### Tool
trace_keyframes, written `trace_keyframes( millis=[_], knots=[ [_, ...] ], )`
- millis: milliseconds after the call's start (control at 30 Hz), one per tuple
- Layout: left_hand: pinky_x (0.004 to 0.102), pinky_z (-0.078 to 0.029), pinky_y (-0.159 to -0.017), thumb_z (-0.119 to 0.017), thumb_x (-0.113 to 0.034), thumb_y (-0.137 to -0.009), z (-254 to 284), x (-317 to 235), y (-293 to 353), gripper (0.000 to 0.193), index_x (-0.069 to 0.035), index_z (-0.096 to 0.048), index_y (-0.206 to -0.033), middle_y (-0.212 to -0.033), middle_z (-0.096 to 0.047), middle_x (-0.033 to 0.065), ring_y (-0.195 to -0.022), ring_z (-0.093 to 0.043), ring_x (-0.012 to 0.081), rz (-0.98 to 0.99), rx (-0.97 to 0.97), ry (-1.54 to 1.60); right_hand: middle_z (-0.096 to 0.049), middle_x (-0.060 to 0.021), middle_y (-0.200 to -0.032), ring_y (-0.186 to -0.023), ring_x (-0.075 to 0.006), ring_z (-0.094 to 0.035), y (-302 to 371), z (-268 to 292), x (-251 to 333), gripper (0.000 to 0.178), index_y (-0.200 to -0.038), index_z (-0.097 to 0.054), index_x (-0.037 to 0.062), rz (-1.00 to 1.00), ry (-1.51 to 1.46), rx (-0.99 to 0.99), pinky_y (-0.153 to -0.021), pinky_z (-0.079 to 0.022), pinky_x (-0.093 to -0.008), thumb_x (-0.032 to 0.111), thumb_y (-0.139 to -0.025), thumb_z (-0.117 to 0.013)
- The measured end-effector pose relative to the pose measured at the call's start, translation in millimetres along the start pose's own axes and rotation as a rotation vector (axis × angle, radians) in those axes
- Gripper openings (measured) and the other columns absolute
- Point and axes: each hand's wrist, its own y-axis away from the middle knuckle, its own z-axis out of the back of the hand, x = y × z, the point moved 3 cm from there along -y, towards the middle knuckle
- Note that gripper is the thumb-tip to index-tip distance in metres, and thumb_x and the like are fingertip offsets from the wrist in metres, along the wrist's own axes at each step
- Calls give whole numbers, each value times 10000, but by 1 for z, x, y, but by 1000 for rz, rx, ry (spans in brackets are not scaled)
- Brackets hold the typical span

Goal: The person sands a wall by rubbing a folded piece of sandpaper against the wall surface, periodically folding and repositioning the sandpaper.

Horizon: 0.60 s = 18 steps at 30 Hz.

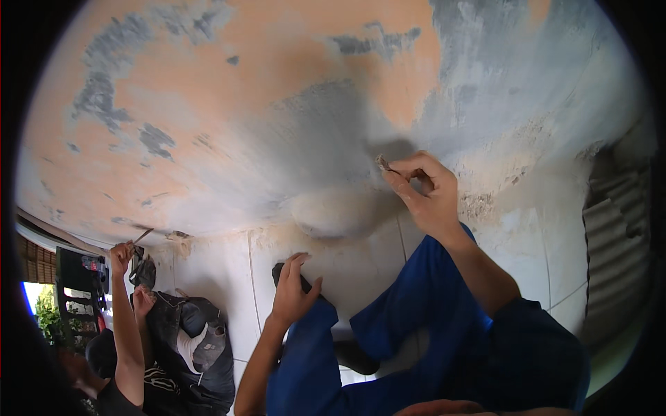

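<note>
Pinching a small grey-brown piece (381, 163) between fingers of the right hand (436, 200), right of centre, near the patchy wall (316, 132); holding the left hand (291, 298) loosely spread, seemingly empty, lower centre. Probably scraping, so calling for a firm pinch and light strokes.

Renovation site, patchy wall (277, 104) (peach, grey), tiles (215, 267)

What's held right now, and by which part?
The right hand pinches a small greyish scrap by its lower end; the left hand holds nothing.
</note>
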Motion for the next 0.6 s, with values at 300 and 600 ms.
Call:
trace_keyframes(
  millis=[300,600],
  knots=[
    [395,-572,-890,-849,-115,-788,40,-133,-104,817,-19,-396,-1462,-1390,-532,168,-1149,-644,296,-113,241,92,-691,-81,-989,-851,-135,-619,28,-15,-38,226,-1173,-674,-39,-775,-970,27,-778,-515,-277,128,-1023,-650],
    [332,-619,-866,-755,-126,-944,-71,-102,-92,495,30,-479,-1324,-1196,-616,184,-1093,-656,199,598,133,1011,-695,-109,-1081,-1010,-177,-679,94,-8,-92,188,-1178,-602,15,-924,-848,16,-859,-564,-326,94,-1015,-650]
  ],
)
